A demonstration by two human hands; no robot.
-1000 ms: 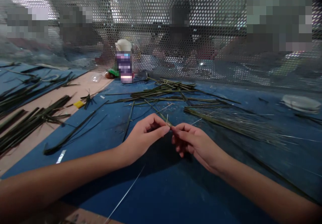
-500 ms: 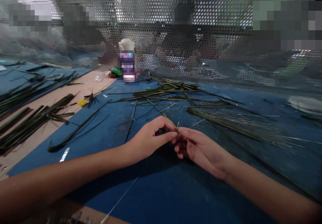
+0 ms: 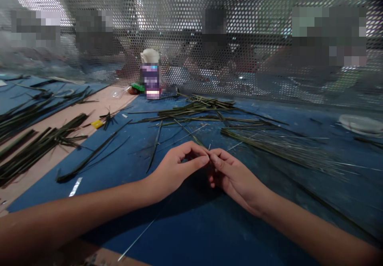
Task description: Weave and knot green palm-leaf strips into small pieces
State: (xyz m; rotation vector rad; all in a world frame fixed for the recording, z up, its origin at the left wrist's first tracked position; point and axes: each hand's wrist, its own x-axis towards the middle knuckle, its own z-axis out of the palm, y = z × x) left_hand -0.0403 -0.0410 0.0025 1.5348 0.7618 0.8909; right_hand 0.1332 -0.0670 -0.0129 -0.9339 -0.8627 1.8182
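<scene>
My left hand (image 3: 172, 170) and my right hand (image 3: 239, 176) meet above the blue work surface, fingertips touching. Both are closed in a pinch around the near end of a thin green strip (image 3: 191, 133), which slants away toward the back. A short pale wire-like tip (image 3: 209, 146) pokes up between the fingertips; its lower part is hidden. Just right of the hands lies a bundle of green strips (image 3: 245, 139) with many thin clear wires (image 3: 311, 156) fanning out. Behind my left hand a short dark strip (image 3: 154, 146) rests on the surface.
A perforated metal screen (image 3: 185, 34) closes off the back, people dimly visible behind it. Before it stands a bottle with a white cap (image 3: 150, 56). A heap of green strips (image 3: 197, 105) lies at centre back, darker bundles (image 3: 56, 136) at left, a white plate-like disc (image 3: 359, 124) at right.
My right thumb has bent in toward the fingertips, and the right hand has turned slightly over. Both hands stay together at nearly the same spot. The view has shifted slightly.
</scene>
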